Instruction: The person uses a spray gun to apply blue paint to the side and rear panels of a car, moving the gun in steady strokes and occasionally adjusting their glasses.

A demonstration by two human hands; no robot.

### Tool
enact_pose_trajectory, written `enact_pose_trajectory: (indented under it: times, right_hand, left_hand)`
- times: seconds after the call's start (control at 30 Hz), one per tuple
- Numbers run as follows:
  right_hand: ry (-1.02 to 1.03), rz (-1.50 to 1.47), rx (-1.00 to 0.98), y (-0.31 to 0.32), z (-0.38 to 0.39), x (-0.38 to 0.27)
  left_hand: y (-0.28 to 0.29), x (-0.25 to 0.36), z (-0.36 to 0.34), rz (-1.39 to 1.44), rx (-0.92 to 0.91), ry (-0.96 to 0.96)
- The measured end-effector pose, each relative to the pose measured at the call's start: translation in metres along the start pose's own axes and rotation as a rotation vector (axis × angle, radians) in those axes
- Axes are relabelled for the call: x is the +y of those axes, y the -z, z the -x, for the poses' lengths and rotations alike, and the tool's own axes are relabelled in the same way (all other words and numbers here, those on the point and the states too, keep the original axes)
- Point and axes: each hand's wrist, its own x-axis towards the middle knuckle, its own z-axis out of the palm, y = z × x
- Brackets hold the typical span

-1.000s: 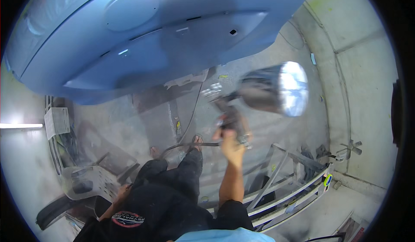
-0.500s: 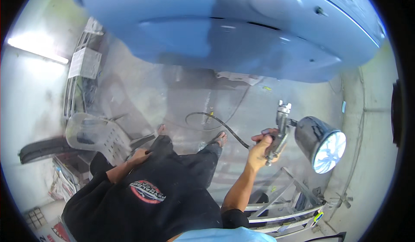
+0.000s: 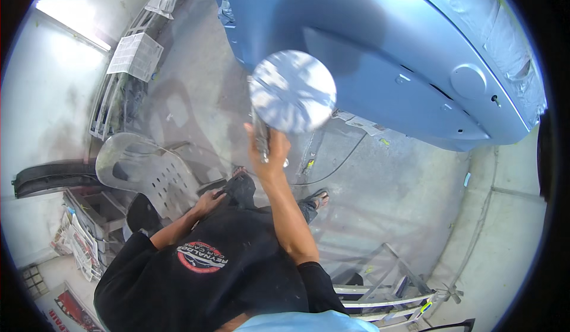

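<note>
My right hand (image 3: pixel 272 154) is wrapped round the metal handle of a spray gun (image 3: pixel 259 131), held out in front of me. The gun's round cup (image 3: pixel 293 91) is toward me, its shiny end covering much of the gun. Just beyond stands a blue car body panel (image 3: pixel 380 53), with slots and a round recess; the gap between gun and panel is hard to judge. Low by my thigh, my left hand (image 3: pixel 209 202) has its fingers curled against the dark trousers. What it may hold is hidden.
To the left stands a pale plastic chair (image 3: pixel 142 163) with a perforated back. A rack with newspaper sheets (image 3: pixel 135 55) lines the left wall. A hose (image 3: pixel 344 167) trails over the floor. Behind me to the right is a metal frame (image 3: pixel 380 302). Clear film (image 3: pixel 504 29) covers part of the car.
My right hand has swung the spray gun left and forward, and its cup now faces me. The view has turned left, shifting the panel rightward. My left hand stays by my thigh.
</note>
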Motion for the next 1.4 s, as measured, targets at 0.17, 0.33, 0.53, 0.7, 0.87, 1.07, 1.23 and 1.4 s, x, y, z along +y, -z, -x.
enact_pose_trajectory:
  times: [0.17, 0.33, 0.53, 0.7, 0.87, 1.07, 1.23, 1.4]
  right_hand:
    - [-0.035, -0.112, 0.048, 0.021, -0.014, 0.012]
    - [-0.039, -0.025, 0.282, 0.127, 0.015, 0.048]
    - [-0.426, -0.39, 0.568, 0.323, 0.056, 0.087]
    - [-0.445, -0.277, 0.764, 0.456, 0.063, 0.127]
    - [-0.464, -0.049, 0.822, 0.579, 0.055, 0.168]
    - [-0.477, 0.194, 1.051, 0.645, 0.035, 0.194]
    - [-0.499, 0.338, 1.016, 0.578, 0.063, 0.207]
    - [-0.392, 0.138, 0.776, 0.452, 0.091, 0.194]
  left_hand:
    - [0.0, 0.018, -0.019, -0.05, -0.054, -0.039]
    - [-0.013, 0.011, -0.019, -0.01, -0.102, 0.084]
    - [-0.017, 0.063, -0.021, -0.321, -0.352, 0.025]
    - [-0.019, 0.04, -0.026, -0.564, -0.445, 0.042]
    - [-0.024, 0.042, -0.024, -0.53, -0.443, 0.106]
    - [-0.029, 0.026, -0.014, -0.489, -0.413, 0.143]
    - [-0.024, 0.024, 0.0, -0.512, -0.401, 0.084]
    - [-0.025, 0.091, 0.008, -0.51, -0.314, 0.019]
